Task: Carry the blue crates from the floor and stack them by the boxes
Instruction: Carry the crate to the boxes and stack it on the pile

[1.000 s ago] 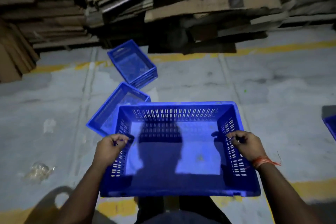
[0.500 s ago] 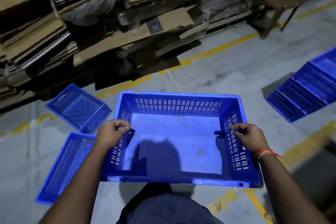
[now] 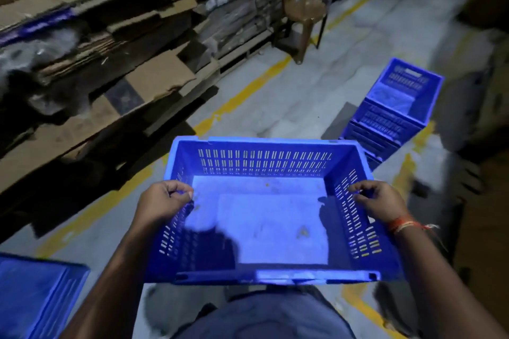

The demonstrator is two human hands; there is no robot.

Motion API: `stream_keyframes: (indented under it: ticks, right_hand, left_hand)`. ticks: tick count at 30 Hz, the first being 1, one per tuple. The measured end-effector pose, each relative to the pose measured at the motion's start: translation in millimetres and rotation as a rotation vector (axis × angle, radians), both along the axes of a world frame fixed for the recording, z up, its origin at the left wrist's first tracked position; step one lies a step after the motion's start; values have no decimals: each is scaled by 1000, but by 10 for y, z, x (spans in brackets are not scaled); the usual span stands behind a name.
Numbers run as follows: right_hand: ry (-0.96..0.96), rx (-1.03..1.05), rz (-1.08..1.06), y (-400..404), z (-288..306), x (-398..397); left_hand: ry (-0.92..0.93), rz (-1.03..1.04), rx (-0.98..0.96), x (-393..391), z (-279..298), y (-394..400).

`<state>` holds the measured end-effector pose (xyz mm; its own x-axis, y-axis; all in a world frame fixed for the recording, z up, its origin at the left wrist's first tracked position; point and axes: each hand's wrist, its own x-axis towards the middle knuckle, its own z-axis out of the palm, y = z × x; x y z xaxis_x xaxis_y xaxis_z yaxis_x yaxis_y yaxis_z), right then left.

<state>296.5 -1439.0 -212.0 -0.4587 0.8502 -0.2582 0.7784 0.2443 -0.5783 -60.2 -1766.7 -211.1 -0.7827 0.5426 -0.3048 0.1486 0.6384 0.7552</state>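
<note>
Step in hand: we are carrying one empty blue slotted plastic crate [image 3: 264, 209] at waist height, near the camera, in mid-transfer toward the stack.
Left hand [image 3: 162, 202]: we are grasping the crate's left side wall, fingers curled over the rim.
Right hand [image 3: 377, 201]: we are grasping the right side wall in the same way, fingers hooked over the rim; an orange thread band [image 3: 405, 226] is sitting on that wrist.
Carried crate: it is hanging clear of the grey concrete floor [image 3: 289, 99], roughly level, its open top facing up.
Destination: a stack of blue plastic crates [image 3: 391, 113] is standing on the floor to the far right, well apart from the carried one, beside what look like dim cardboard boxes [image 3: 490, 201] at the right edge; blur is hiding their detail.
Left of scene: flattened brown cardboard sheets [image 3: 110, 63] are lying piled along a yellow floor line [image 3: 242, 93].
Waiting on the floor: another blue crate [image 3: 35, 292] is showing at the near left corner.
Next move, as we are judging it: we are needing to step toward the far right, square the crate over the top of the stack, and lower it until it seats.
Care needed: we are expecting a skewed approach to catch rim on rim, so both hands should be holding level until it settles.
</note>
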Motion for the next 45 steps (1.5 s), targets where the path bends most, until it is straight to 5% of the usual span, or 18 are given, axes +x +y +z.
stream_keyframes:
  ticks: [26, 33, 45]
  right_hand:
    - [120, -39, -338, 3899, -67, -2364]
    - [159, 16, -503, 4674, -6, -3207]
    - [191, 71, -744, 5819, -51, -3714]
  left_hand:
    - [66, -313, -30, -3255, 111, 5170]
    - [-3, -452, 121, -4227, 215, 6556]
    - [191, -782, 91, -5094, 404, 9224]
